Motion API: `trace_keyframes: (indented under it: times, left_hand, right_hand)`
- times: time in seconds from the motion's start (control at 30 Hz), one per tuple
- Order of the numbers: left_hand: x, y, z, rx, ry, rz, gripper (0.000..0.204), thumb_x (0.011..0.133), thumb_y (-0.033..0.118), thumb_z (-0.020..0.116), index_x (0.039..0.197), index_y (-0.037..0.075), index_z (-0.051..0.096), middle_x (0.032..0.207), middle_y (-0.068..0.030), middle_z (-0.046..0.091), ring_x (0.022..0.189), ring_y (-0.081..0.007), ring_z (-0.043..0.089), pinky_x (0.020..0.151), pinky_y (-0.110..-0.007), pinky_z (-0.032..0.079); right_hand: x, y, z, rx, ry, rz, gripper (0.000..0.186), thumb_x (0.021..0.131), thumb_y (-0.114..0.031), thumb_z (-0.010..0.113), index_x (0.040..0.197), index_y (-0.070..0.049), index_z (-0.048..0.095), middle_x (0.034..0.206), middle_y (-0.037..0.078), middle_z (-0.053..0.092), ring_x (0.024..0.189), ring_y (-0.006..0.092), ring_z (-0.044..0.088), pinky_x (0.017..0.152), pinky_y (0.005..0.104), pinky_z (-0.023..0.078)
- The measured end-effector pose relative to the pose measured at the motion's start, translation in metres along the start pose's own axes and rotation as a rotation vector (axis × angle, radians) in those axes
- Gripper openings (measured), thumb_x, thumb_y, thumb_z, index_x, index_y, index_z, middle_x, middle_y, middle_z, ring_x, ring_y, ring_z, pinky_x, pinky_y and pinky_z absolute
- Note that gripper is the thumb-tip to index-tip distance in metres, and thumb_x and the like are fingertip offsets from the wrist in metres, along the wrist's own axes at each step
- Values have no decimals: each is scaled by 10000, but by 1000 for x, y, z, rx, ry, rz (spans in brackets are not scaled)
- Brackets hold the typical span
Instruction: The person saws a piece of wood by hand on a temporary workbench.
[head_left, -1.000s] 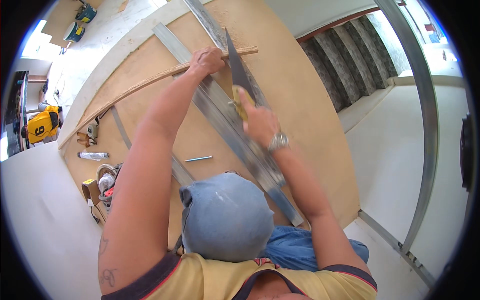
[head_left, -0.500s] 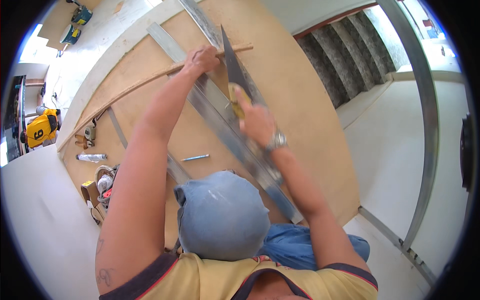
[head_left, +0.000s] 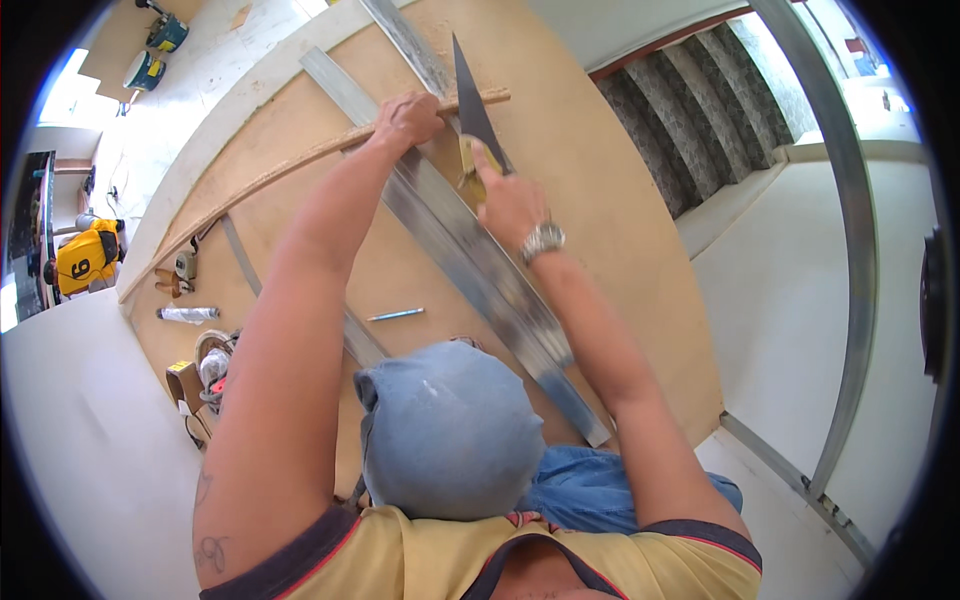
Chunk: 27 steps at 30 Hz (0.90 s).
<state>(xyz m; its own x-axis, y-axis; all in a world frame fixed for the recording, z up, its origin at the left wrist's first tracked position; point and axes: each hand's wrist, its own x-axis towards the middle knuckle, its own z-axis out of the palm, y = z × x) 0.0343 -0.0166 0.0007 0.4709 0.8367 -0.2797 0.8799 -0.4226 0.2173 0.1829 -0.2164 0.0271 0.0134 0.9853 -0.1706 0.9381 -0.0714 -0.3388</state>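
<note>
A handsaw [head_left: 476, 112] with a dark tapered blade and a yellowish handle crosses a long thin wooden strip [head_left: 285, 166] near its right end. My right hand [head_left: 513, 206] grips the handle, index finger stretched along it, a metal watch on the wrist. Just left of the blade, my left hand [head_left: 408, 118] is closed over the strip and presses it down on long metal channels [head_left: 440, 220]. These lie slantwise on a tan wooden board [head_left: 630, 300]. How deep the blade sits in the strip cannot be made out. My bent knee in blue jeans [head_left: 450, 430] is below.
On the board lie a pencil [head_left: 397, 314], a wrapped roll [head_left: 189, 314], a tape measure [head_left: 185, 264] and a corded power tool [head_left: 214, 360]. A yellow machine [head_left: 88, 262] stands left. Dark steps [head_left: 700, 115] and an upright metal frame [head_left: 858, 250] are at the right.
My right hand has pushed the saw forward, away from me, so its handle is nearer the strip. My left hand stays closed on the strip.
</note>
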Motion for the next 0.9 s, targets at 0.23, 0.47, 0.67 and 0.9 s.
trace_keyframes:
  times: [0.23,0.47,0.67,0.9]
  left_hand:
    - [0,-21,0,1,-26,-36,316,848,257,616,1055,83,779,1152,-196,756,1131,-374,703,972,-460,551]
    - [-8,-34,1,33,16,-25,318,851,260,622,1062,77,774,1152,-193,757,1123,-374,708,963,-461,556]
    - [-1,-13,-4,-25,-33,-43,343,853,270,649,1077,55,795,1156,-202,762,1122,-365,725,975,-455,566]
    - [-6,-18,0,-3,-10,-36,338,844,261,659,1070,49,793,1145,-205,762,1107,-365,729,964,-445,570]
  right_hand:
    - [-40,-17,3,48,-168,15,952,853,-180,697,1692,-211,249,848,203,745,758,385,740,747,520,599]
    - [-59,-35,5,69,-208,38,987,837,-189,725,1695,-220,237,866,208,747,807,388,749,735,522,605]
    - [-18,-11,5,30,-38,31,1040,819,-204,739,1707,-226,198,821,223,743,737,402,744,729,510,610]
    - [-43,-19,3,82,-117,43,966,825,-188,717,1683,-180,272,819,238,738,750,427,733,723,535,594]
